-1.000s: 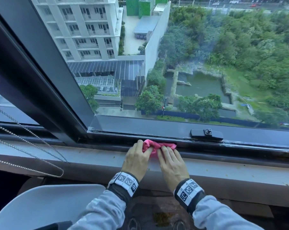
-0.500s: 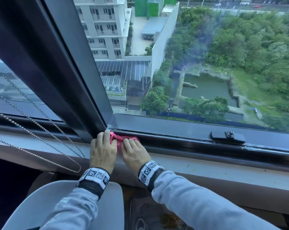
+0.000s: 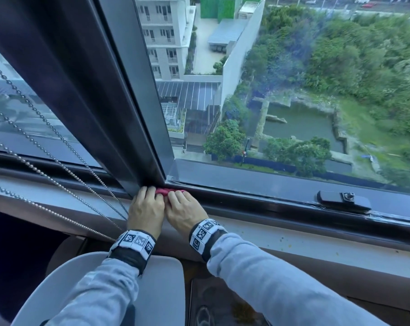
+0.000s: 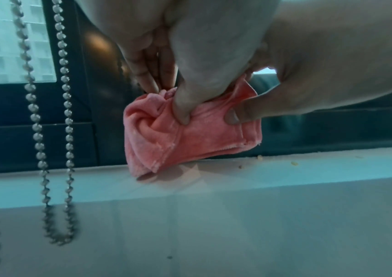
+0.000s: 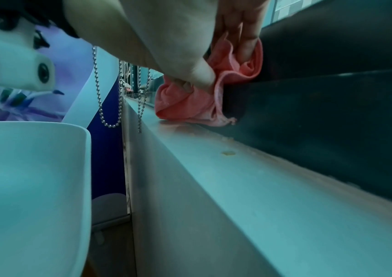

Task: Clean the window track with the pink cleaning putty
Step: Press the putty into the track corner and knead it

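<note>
The pink cleaning piece (image 3: 169, 191) looks like a folded plush cloth (image 4: 190, 140) (image 5: 190, 106). It is pushed into the dark window track (image 3: 258, 201), right at the corner where the vertical frame (image 3: 119, 114) meets it. My left hand (image 3: 148, 192) grips its left end, thumb in front and fingers behind (image 4: 166, 97). Beside it, my right hand (image 3: 180, 196) pinches the right end between thumb and fingers (image 5: 223, 61). The cloth's lower edge touches the pale sill (image 4: 285, 174). The fingertips of both hands are hidden behind the cloth.
Bead chains (image 3: 58, 149) hang just left of my left hand. A black latch (image 3: 344, 200) sits on the track to the right. Crumbs dot the sill (image 3: 293, 238). A white chair back (image 3: 166, 290) stands below my arms.
Both hands have slid the pink cloth leftward along the track, from near the latch to the corner at the vertical frame. Both hands have kept their hold on it.
</note>
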